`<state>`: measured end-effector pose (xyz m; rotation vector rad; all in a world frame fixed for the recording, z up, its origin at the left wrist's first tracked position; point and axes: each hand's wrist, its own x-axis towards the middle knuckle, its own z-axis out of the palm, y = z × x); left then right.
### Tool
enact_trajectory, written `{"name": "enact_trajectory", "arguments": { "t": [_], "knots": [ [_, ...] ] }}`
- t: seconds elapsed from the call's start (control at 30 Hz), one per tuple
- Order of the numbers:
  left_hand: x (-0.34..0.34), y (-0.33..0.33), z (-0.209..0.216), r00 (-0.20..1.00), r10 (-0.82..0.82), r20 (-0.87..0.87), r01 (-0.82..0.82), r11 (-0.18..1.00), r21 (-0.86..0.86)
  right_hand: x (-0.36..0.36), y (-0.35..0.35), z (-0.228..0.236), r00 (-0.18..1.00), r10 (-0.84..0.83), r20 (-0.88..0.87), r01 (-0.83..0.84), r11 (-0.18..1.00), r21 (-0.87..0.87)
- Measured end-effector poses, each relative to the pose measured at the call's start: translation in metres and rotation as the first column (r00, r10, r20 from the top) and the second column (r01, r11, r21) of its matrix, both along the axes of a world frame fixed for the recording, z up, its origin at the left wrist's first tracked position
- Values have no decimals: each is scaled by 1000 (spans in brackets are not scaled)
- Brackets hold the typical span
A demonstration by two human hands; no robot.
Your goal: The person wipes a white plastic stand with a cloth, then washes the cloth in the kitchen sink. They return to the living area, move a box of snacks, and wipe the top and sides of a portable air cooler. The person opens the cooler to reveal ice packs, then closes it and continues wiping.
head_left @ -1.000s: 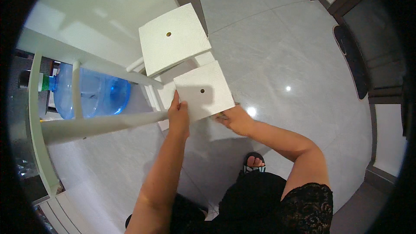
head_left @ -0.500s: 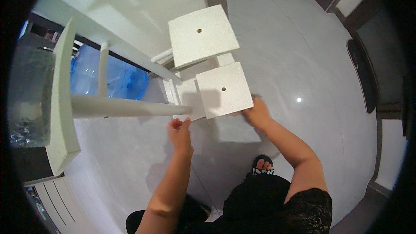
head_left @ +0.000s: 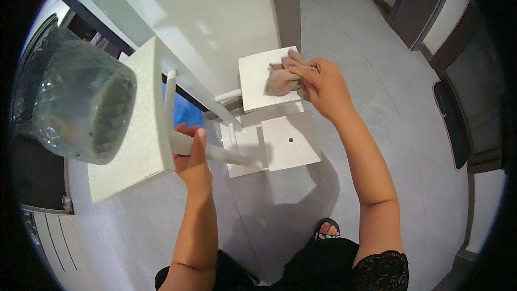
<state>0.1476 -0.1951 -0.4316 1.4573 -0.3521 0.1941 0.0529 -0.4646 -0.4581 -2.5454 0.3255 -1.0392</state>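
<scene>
A white tiered stand has two small square platforms, an upper one (head_left: 254, 89) and a lower one (head_left: 293, 153) with a hole in its middle. My right hand (head_left: 327, 90) pinches a crumpled greyish-pink cloth (head_left: 283, 80), which lies against the upper platform and covers part of it. On the left, my left hand (head_left: 193, 164) is wrapped round a thick white post (head_left: 223, 155), just under the stand's tallest platform (head_left: 132, 167). A clear plastic-covered container (head_left: 89, 102) rests on that tallest platform. The post leads down to the white base (head_left: 245, 171).
A pale wall panel (head_left: 221, 16) with a brown edge (head_left: 285, 8) stands behind the stand. A blue water jug (head_left: 186, 112) shows behind the post. Grey floor tiles (head_left: 377, 145) extend right to a dark mat (head_left: 449, 124). A white slatted cabinet front (head_left: 59, 242) is at the lower left.
My right hand has moved up from beside the lower platform to the upper one, where the cloth now shows. My left hand has risen from the post's lower end to grip it higher up.
</scene>
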Motion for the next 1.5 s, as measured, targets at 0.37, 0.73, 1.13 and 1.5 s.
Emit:
{"name": "enact_trajectory", "arguments": {
  "t": [0.37, 0.73, 1.13, 1.5],
  "knots": [
    [21, -3, -14, 997, 63, -52, -69, 991, -117, -10, -16, -54, 952, -299, 66, 239, 859, 452],
    [31, 12, -19, 993, 114, 8, -113, 990, -86, -9, -63, -140, 976, -211, -59, 203, 766, 610],
    [20, 50, -36, 995, 64, 76, -64, 998, -6, 176, -44, -218, 909, 411, -72, -314, 788, 530],
    [20, 60, -42, 988, 150, -20, -151, 988, -15, 314, 42, -271, 813, 582, 4, -571, 799, -191]
  ]
}}
